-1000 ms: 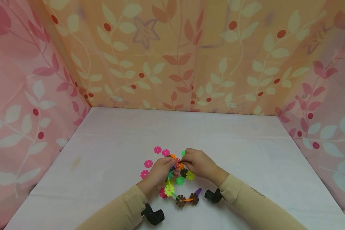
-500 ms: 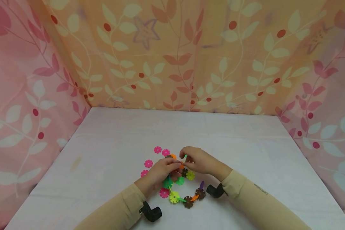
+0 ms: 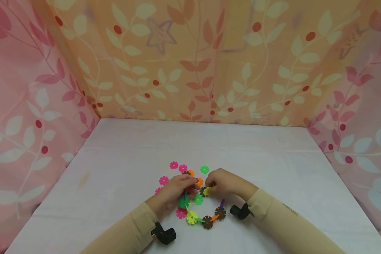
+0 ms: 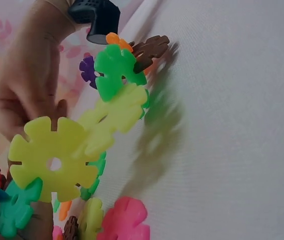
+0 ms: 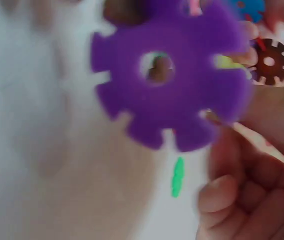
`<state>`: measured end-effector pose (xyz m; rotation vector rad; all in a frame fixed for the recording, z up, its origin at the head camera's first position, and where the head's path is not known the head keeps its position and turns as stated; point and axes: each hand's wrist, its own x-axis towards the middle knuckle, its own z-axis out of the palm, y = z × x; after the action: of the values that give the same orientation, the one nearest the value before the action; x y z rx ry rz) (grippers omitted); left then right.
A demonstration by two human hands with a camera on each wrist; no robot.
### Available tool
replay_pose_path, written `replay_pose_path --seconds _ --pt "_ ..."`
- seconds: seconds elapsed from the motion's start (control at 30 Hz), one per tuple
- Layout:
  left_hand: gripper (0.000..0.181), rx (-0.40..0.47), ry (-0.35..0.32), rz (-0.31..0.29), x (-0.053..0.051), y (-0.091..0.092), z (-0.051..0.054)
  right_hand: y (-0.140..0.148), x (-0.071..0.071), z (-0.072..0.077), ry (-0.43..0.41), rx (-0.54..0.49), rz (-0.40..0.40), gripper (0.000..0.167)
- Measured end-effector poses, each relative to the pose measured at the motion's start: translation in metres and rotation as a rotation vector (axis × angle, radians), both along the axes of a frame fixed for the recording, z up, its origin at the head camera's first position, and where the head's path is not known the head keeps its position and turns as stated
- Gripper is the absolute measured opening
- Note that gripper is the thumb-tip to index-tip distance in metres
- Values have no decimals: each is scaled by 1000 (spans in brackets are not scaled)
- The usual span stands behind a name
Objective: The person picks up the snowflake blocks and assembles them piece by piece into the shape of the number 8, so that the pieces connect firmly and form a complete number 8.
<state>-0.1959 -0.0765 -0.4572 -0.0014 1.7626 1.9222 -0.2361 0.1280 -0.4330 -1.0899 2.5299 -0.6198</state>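
My left hand (image 3: 174, 190) curls its fingers round the upper end of a chain of toothed plastic discs. The chain hangs down and bends right, through a teal disc (image 3: 184, 201), a yellow-green disc (image 3: 192, 217) and brown discs (image 3: 207, 222) to a purple end disc (image 3: 222, 203), large and blurred in the right wrist view (image 5: 181, 110). My right hand (image 3: 230, 183) has bent fingers at a loose yellow disc (image 3: 206, 191), partly covering it, beside a dark brown disc (image 3: 202, 192). The left wrist view shows the chain's yellow disc (image 4: 27, 162) close up. Fingertip contact is partly hidden.
Pink discs (image 3: 163, 180) lie left of the left hand, one (image 3: 181, 212) below it. An orange disc (image 3: 199, 182) and green discs (image 3: 204, 169) (image 3: 198, 199) lie between and beyond the hands. Patterned cloth (image 3: 197, 63) surrounds the white table (image 3: 130, 148).
My right hand has moved away from the left hand and down to the yellow disc, which has shifted slightly left. The chain swung right, then stayed nearly still in my left hand.
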Motion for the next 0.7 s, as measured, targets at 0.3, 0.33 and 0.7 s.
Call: replay_pose_path --seconds 0.3,0.33,0.7 --pt "42 34 28 -34 1 -2 2 1 -1 12 -271 -340 -189 23" --pt "42 33 28 -33 1 -2 2 1 -1 11 -293 -357 -191 24" --pt "41 36 31 -23 1 -2 2 3 -3 7 -387 -406 -182 28"
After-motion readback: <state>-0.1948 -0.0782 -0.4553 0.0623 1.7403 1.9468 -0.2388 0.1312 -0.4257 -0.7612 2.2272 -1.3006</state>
